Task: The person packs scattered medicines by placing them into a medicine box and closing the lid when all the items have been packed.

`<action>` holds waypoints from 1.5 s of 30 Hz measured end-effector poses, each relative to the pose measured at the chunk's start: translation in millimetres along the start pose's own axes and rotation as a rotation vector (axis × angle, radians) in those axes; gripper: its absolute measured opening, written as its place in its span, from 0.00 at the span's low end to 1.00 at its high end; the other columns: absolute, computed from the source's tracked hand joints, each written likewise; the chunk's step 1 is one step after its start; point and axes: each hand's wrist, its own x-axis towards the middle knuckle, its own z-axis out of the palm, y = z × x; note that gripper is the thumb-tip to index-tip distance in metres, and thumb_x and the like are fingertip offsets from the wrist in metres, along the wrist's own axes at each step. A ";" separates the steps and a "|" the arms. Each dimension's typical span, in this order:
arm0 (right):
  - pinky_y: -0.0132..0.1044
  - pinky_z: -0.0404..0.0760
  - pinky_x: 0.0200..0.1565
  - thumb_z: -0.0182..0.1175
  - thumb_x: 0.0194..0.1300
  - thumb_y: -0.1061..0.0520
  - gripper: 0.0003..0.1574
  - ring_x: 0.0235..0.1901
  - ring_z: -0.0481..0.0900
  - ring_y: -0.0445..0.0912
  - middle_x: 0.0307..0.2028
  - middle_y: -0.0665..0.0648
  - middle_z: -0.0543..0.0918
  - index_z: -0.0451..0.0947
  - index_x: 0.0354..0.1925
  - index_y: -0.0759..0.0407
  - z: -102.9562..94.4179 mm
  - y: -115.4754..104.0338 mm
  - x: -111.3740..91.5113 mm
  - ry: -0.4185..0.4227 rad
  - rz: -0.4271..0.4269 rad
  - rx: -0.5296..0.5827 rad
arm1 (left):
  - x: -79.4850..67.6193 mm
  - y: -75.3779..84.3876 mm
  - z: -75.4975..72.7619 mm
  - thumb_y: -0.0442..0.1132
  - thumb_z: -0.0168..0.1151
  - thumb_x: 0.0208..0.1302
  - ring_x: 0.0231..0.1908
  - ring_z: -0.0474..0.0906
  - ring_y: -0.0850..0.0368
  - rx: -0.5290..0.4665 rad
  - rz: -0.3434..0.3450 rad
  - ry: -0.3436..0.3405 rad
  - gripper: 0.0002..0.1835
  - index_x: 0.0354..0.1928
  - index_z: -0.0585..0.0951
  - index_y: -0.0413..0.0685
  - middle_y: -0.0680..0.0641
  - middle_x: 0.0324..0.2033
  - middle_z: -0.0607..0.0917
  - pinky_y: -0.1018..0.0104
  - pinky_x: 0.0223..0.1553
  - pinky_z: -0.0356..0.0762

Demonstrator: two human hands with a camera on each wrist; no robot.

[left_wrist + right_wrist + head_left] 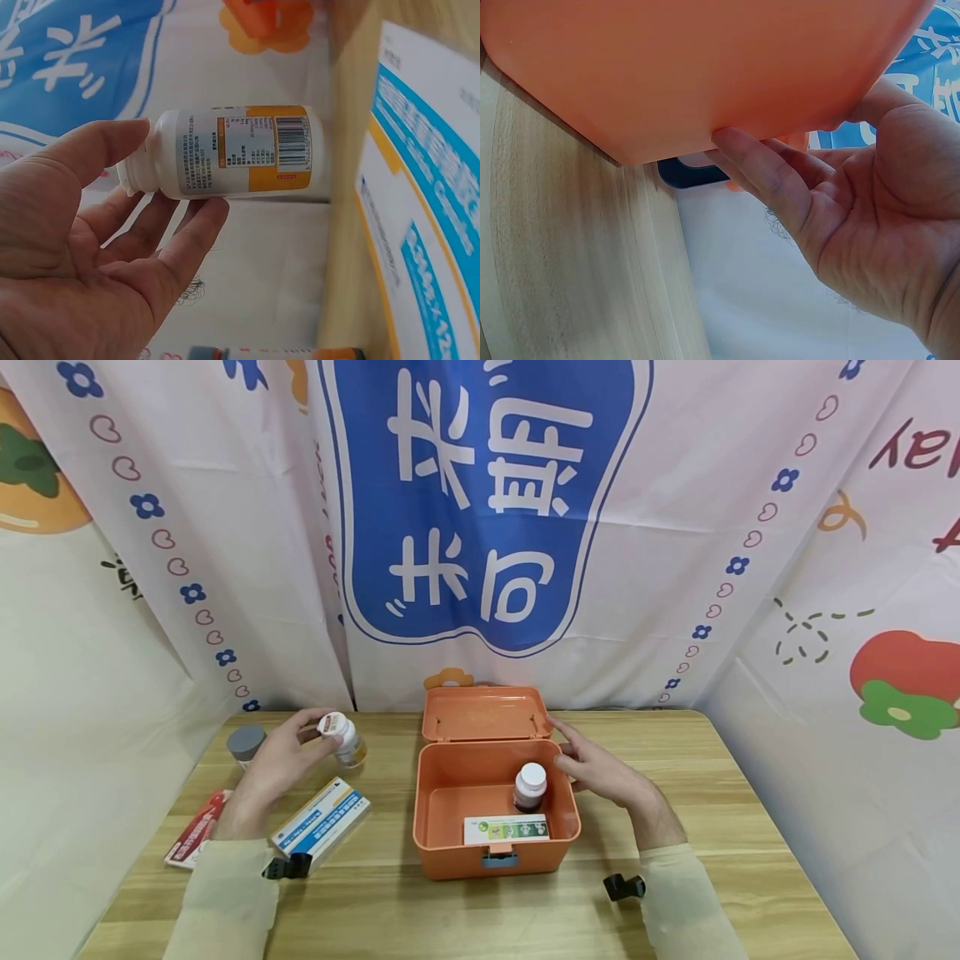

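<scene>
My left hand (pixel 288 756) holds a white pill bottle (pixel 225 154) with an orange-and-grey label, thumb and fingers about its neck and cap. In the head view that bottle is tilted, low over the back left of the table. An orange storage box (pixel 491 860) with its lid (pixel 486 714) raised stands mid-table. At its back right corner my right hand (pixel 603 768) grips the rim; in the right wrist view the fingers lie against the wall. Inside the box are another white bottle (pixel 530 787), upright, and a white-and-green carton (pixel 506 829).
Left of the box lie a blue-and-white medicine box (pixel 322 818) and a red-and-white package (pixel 197 831). A grey-lidded bottle (pixel 246 743) stands behind the left wrist. The box has a blue-grey latch (pixel 500 860) in front. A printed curtain (pixel 660 527) hangs behind the wooden table (pixel 720 860).
</scene>
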 end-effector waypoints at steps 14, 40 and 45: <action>0.52 0.91 0.52 0.48 0.81 0.54 0.46 0.59 0.86 0.57 0.71 0.70 0.75 0.39 0.86 0.39 -0.8 1.7 0.4 0.001 -0.009 0.010 | -8.7 29.1 3.7 0.58 0.61 0.76 0.76 0.67 0.29 -0.004 0.079 0.019 0.36 0.78 0.66 0.51 0.35 0.76 0.70 0.35 0.68 0.77; 0.49 0.91 0.51 0.47 0.83 0.55 0.47 0.60 0.84 0.53 0.69 0.70 0.76 0.35 0.87 0.44 0.2 0.8 2.0 0.006 -0.008 0.040 | -24.4 69.7 19.0 0.58 0.64 0.75 0.76 0.68 0.35 -0.078 0.152 0.060 0.33 0.76 0.71 0.56 0.40 0.76 0.72 0.39 0.69 0.77; 0.50 0.91 0.51 0.46 0.83 0.55 0.46 0.60 0.85 0.53 0.69 0.69 0.77 0.36 0.86 0.42 1.3 -0.2 1.5 0.011 -0.005 0.045 | -26.3 78.5 26.9 0.58 0.64 0.74 0.76 0.69 0.39 -0.150 0.174 0.071 0.33 0.75 0.72 0.55 0.42 0.73 0.74 0.46 0.69 0.77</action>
